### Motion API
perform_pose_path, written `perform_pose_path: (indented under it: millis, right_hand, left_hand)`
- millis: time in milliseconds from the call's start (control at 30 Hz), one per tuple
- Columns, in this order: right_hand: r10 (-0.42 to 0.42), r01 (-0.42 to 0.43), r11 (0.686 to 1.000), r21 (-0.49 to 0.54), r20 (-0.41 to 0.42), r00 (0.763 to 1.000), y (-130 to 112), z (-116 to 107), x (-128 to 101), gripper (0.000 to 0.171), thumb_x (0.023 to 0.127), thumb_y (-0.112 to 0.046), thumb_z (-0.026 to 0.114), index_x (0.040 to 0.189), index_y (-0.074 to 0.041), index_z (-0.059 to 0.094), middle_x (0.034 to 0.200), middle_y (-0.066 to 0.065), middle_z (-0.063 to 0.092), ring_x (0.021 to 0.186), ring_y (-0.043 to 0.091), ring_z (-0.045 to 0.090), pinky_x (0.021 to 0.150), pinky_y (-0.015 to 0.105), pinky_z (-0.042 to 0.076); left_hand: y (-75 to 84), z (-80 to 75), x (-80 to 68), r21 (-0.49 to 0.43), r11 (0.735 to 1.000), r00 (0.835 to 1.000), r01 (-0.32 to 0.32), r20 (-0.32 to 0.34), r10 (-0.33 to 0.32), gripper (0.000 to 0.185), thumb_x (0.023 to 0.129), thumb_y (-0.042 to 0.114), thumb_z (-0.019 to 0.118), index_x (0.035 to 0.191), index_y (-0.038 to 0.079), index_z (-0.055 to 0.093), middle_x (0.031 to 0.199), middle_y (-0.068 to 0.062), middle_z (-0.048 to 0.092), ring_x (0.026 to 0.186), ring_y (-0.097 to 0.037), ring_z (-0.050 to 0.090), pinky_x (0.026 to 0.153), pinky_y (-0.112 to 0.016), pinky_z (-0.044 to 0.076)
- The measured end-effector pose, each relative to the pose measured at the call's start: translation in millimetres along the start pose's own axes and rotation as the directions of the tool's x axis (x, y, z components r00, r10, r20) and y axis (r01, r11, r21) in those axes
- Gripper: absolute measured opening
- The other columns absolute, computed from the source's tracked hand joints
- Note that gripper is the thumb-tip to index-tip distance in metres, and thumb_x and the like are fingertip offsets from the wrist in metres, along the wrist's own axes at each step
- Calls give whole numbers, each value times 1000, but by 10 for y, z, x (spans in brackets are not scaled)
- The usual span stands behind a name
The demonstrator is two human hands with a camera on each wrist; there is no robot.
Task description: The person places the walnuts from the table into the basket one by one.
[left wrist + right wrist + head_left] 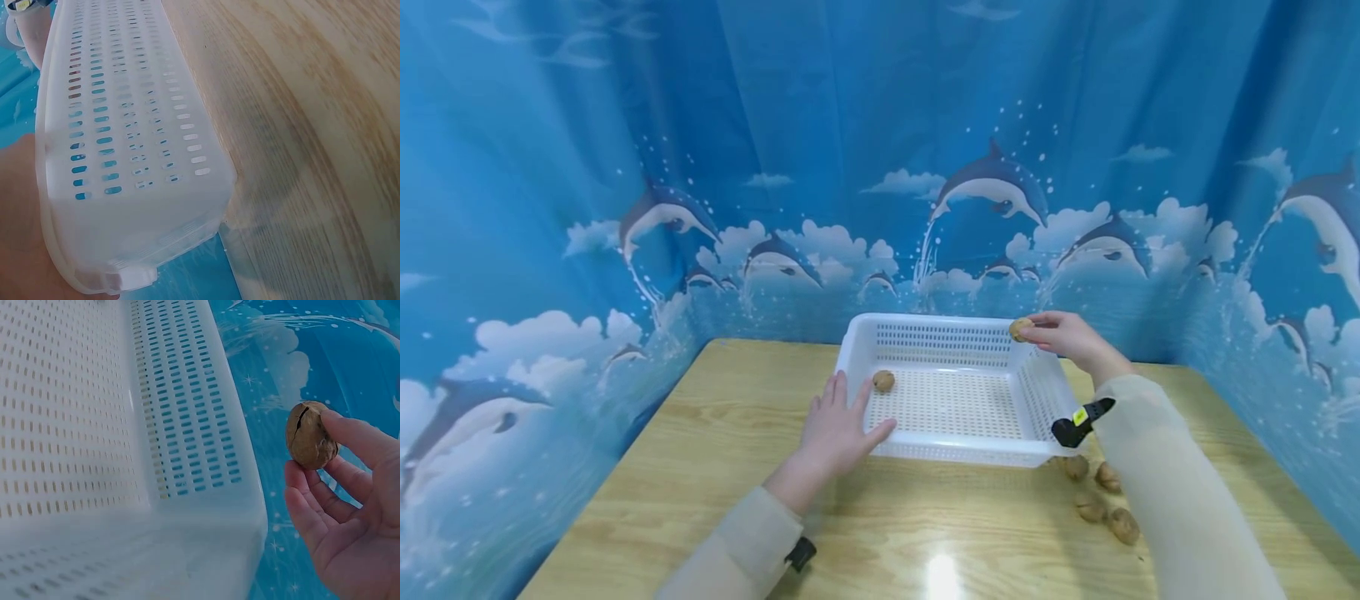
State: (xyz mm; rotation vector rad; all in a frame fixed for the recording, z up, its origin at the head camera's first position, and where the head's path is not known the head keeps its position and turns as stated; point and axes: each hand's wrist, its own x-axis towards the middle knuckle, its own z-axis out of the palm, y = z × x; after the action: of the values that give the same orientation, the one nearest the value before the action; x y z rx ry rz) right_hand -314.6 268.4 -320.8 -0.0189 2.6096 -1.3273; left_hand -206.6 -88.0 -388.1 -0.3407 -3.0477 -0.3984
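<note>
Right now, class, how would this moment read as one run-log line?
left hand: flat against basket corner | right hand: pinching walnut over far rim | in basket: one walnut | on table: loose walnuts

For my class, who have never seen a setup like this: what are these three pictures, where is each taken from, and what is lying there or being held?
No machine here: a person works with bare hands and wears three cameras. The wide picture comes from the head, the two close-ups from the wrists. A white basket sits on a wooden table. The left hand rests flat against the basket's near left corner. The right hand pinches a walnut at the far right rim. One nut lies inside; four more nuts lie on the table by the right sleeve.
</note>
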Motion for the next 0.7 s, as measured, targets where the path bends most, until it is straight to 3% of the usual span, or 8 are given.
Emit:
perform_pose_path:
  millis: [433,700]
  right_hand:
    - [0,4,975,223,-19,1000,-92,412,311,66,92,-35,59,143,-3,32,139,19,40,129,34,37,105,47,32]
    - [15,-3,960,279,-42,999,-127,595,430,63,92,-33,59,143,-5,34,139,17,41,128,33,38,105,46,32]
  left_hand:
    - [-30,11,24,10,1000,1000,-1,-2,1,84,86,71,34,149,18,25,152,-23,8,139,-39,7,108,-57,16]
    - [-12,11,11,-2,1000,1000,-12,-7,12,83,86,70,35,149,18,25,152,-24,9,139,-40,9,108,-57,17]
